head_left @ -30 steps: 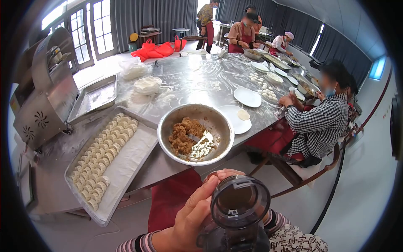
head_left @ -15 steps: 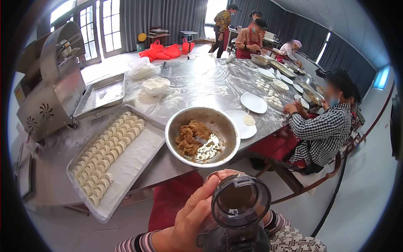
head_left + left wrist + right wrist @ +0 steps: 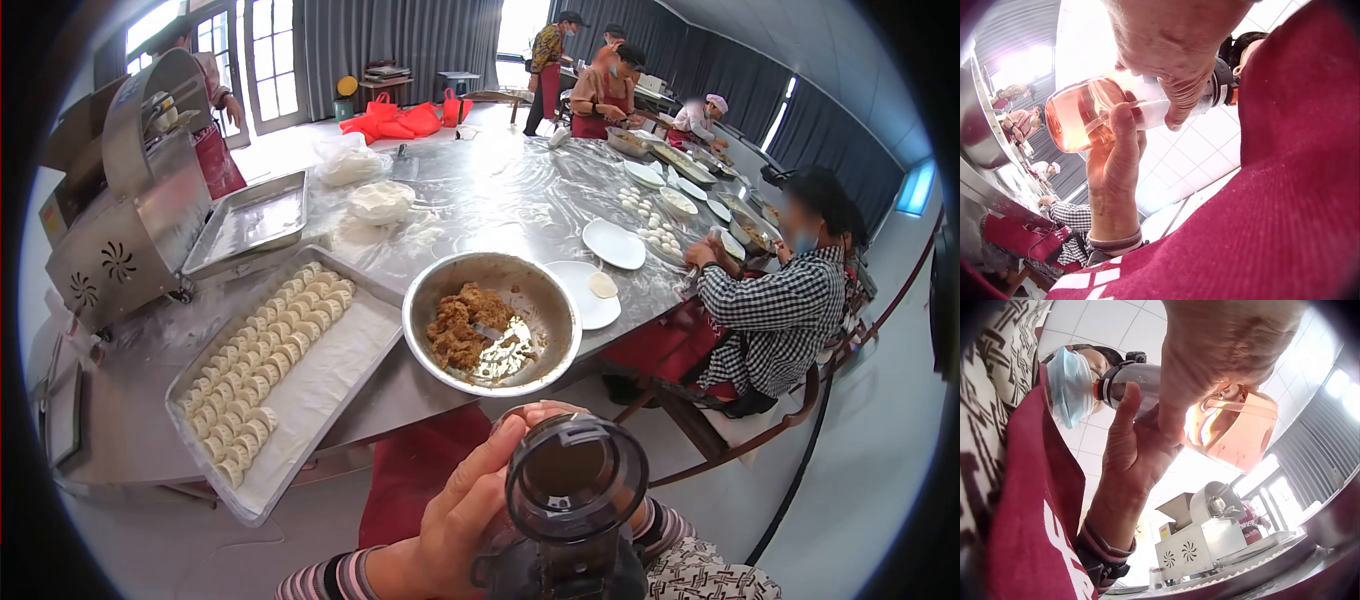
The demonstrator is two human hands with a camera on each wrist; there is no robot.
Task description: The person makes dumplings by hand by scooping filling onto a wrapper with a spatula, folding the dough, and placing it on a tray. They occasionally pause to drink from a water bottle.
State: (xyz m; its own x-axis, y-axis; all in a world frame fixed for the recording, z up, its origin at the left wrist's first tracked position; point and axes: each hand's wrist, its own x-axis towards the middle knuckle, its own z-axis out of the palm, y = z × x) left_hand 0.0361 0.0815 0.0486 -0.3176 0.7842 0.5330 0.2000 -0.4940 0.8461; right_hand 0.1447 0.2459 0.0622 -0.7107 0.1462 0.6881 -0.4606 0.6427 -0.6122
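Observation:
Both hands hold a clear water bottle [image 3: 575, 475] tilted up in front of the body, its wide dark rim facing the head camera. The left hand [image 3: 455, 525] grips the bottle near its neck. The right hand [image 3: 552, 410] wraps the lower part, mostly hidden behind the bottle in the head view. In the left wrist view the bottle's pink-orange base [image 3: 1063, 119] points away from the body, with the right hand [image 3: 1119, 156] around it. The dark cap end [image 3: 1105, 387] is close by a blue face mask [image 3: 1069, 387] in the right wrist view.
On the steel table stand a metal bowl of brown filling [image 3: 462, 330] with a utensil, a tray of dumplings [image 3: 345, 390], white plates [image 3: 600, 320] and a dough mound [image 3: 382, 203]. A steel machine [image 3: 120, 240] is at left. Another person [image 3: 770, 290] sits at right.
The head view has turned slightly left, so the table things shift right in it. A person in a red apron has appeared behind the machine. The grip on the bottle looks unchanged.

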